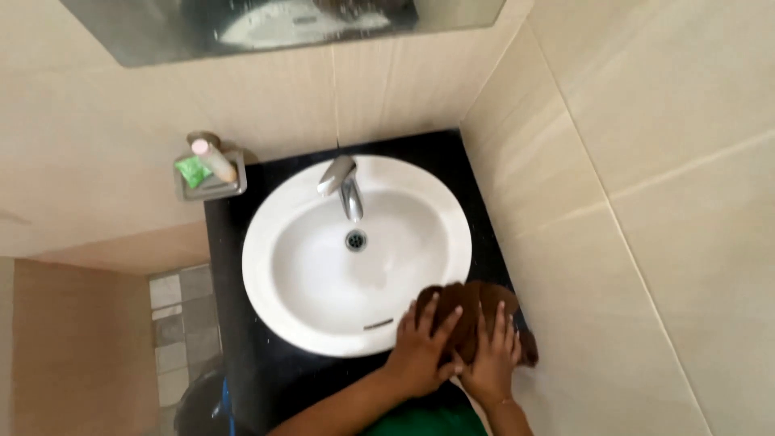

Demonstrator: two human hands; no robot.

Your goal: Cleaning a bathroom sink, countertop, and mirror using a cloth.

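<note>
Brown cloth (pixel 472 311) lies bunched on the near right rim of the white sink (pixel 274 202), partly over the black counter (pixel 234 339). Left hand (pixel 420 351) and right hand (pixel 491 355) press flat on it, fingers spread. Behind the sink stands a chrome tap (pixel 345 184); left of it, perhaps a soap tray (pixel 211 184).

A crumpled brown cloth (pixel 476 311) lies on the white sink's (pixel 266 242) front-right rim.
</note>
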